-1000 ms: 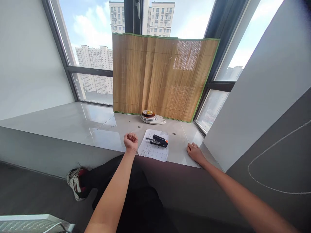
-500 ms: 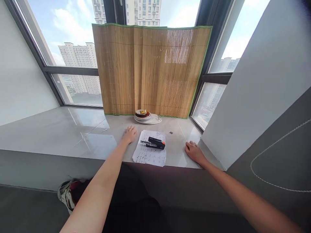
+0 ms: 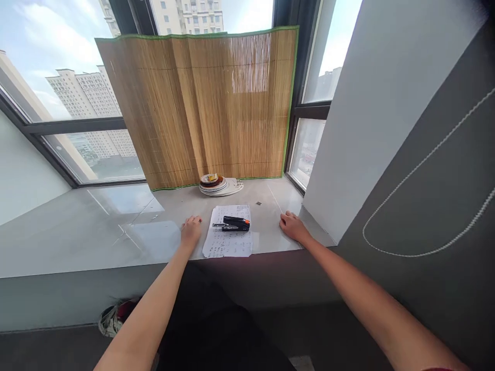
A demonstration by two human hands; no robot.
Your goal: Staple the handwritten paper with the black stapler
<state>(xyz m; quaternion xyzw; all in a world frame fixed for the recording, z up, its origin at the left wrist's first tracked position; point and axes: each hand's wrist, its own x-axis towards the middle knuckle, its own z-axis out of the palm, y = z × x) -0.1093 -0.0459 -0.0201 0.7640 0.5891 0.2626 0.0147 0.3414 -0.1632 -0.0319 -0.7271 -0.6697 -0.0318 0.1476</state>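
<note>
A high-rise apartment room is showing itself here: a deep bay window (image 3: 69,87) is looking out on pale residential tower blocks (image 3: 81,87) under a bright, cloudy sky. A glossy grey stone sill (image 3: 77,232) is running wide beneath the dark-framed glass, more a home's window seat than a workbench. A bamboo mat (image 3: 201,103) with green edging is leaning against the panes at the sill's back edge, with a small stack of household plates (image 3: 218,185) sitting at its foot. Grey walls are closing in the right side, and a beaded blind cord (image 3: 425,206) is hanging there.
</note>
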